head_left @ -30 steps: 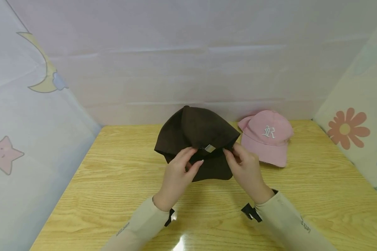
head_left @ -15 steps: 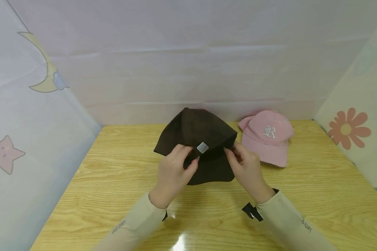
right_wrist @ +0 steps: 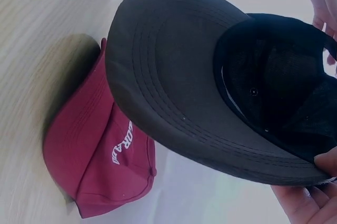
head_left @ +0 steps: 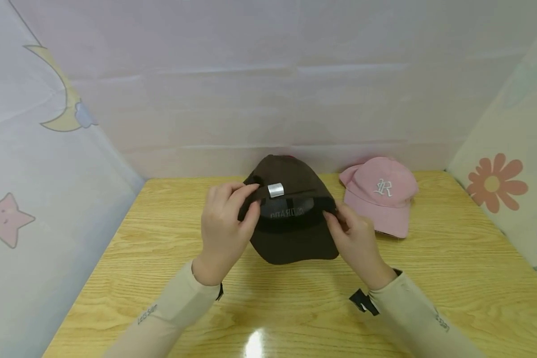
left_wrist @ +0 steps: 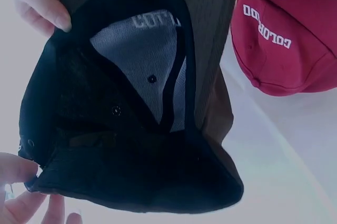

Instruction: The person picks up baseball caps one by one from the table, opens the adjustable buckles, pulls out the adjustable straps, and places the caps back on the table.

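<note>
Both hands hold a dark brown baseball cap above the table, its brim toward me and its dark inside showing. My left hand pinches the back strap beside a silver buckle. My right hand grips the cap's right edge, where the brim meets the crown; in the right wrist view the thumb lies over that edge. Reversed lettering shows inside the crown in the head view. A red baseball cap with white letters lies behind the brown one, almost wholly hidden from the head camera.
A pink baseball cap with a white embroidered letter rests at the back right of the wooden table. A pale backdrop rises right behind the table, with printed side panels at left and right.
My left hand has moved left and upward, drawing the strap and buckle with it. The brown cap has turned, so its inside now shows. My right hand has stayed almost in place.
</note>
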`<state>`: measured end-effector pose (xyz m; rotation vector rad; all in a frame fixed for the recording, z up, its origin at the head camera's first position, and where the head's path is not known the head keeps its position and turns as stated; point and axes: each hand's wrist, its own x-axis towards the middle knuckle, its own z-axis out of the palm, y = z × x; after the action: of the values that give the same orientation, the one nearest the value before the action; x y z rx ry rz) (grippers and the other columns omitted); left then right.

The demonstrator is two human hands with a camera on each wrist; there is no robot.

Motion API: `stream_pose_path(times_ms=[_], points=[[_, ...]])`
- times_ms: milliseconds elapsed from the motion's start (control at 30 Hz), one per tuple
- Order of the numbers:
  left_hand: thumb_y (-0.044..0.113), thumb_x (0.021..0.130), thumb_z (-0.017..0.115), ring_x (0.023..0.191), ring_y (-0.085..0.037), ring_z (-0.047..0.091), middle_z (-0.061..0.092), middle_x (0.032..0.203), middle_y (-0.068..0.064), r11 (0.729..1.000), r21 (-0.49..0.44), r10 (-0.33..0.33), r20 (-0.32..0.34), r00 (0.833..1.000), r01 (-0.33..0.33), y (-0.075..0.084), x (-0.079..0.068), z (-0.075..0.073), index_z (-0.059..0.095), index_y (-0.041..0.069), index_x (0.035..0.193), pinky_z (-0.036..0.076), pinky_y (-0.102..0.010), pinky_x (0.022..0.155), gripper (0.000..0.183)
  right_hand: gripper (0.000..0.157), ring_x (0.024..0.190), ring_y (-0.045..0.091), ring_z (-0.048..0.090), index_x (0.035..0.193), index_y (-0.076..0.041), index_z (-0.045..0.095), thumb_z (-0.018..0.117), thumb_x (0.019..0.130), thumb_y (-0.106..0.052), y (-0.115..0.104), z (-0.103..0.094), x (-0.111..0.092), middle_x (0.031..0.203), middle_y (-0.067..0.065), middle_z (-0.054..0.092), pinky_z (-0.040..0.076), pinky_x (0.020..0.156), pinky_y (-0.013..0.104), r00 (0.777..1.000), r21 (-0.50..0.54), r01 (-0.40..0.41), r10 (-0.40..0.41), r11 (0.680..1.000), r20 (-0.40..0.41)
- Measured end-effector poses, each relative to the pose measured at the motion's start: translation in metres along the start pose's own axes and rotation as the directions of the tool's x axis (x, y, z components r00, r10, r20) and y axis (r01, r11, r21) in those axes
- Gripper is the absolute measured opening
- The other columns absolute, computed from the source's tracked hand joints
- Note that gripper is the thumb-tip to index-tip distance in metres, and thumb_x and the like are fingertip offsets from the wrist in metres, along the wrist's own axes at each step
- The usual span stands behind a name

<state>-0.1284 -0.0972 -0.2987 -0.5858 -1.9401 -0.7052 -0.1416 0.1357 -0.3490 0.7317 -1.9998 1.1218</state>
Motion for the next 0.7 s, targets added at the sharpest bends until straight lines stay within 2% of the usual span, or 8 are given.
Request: stream_pose_path(times_ms=[200, 333, 533, 700], points=[[-0.003, 0.084, 0.070, 0.099, -0.038, 0.055, 0.061, 0.107, -0.021, 0.995, -0.099, 0.025, 0.027, 0.999, -0.022, -0.006, 0.009, -0.004, 0.068, -0.004, 0.098, 0.044, -0.047, 0.085, 0.015, 0.026, 0.059, 0.010, 0.059, 0.097, 0.009, 0.065, 0.066, 0.075, 0.023, 0.000, -0.001, -0.002, 0.074, 0.015, 0.069, 0.044, 0.052, 0.012, 1.000, -0.008, 0.004, -0.004, 1.000, 0.022], [0.001, 0.086, 0.072, 0.106, -0.037, 0.058, 0.064, 0.113, -0.021, 0.988, -0.153, 0.031, 0.054, 0.998, -0.022, -0.009, 0.015, -0.006, 0.068, -0.005, 0.102, 0.045, -0.046, 0.092, 0.017, 0.026, 0.059, 0.010, 0.059, 0.098, 0.009, 0.065, 0.067, 0.076, 0.023, -0.002, -0.001, -0.004, 0.074, 0.015, 0.069, 0.046, 0.052, 0.013, 0.999, 0.000, 0.005, -0.005, 1.000, 0.038], [0.000, 0.083, 0.074, 0.105, -0.033, 0.062, 0.067, 0.114, -0.019, 0.989, -0.143, 0.060, 0.088, 0.994, -0.047, -0.010, 0.022, -0.010, 0.071, -0.005, 0.106, 0.048, -0.042, 0.093, 0.023, 0.027, 0.055, 0.007, 0.055, 0.097, 0.008, 0.065, 0.067, 0.075, 0.023, -0.004, 0.000, -0.007, 0.071, 0.013, 0.068, 0.044, 0.049, 0.014, 0.998, -0.002, 0.009, -0.009, 1.000, 0.062], [0.002, 0.084, 0.074, 0.102, -0.031, 0.065, 0.068, 0.114, -0.018, 0.990, -0.139, 0.048, 0.116, 0.992, -0.032, -0.008, 0.027, -0.012, 0.072, -0.005, 0.105, 0.051, -0.040, 0.090, 0.022, 0.027, 0.058, 0.008, 0.059, 0.098, 0.008, 0.065, 0.067, 0.075, 0.022, -0.005, 0.000, -0.010, 0.075, 0.015, 0.069, 0.045, 0.050, 0.014, 0.996, 0.007, -0.002, 0.002, 1.000, 0.087]])
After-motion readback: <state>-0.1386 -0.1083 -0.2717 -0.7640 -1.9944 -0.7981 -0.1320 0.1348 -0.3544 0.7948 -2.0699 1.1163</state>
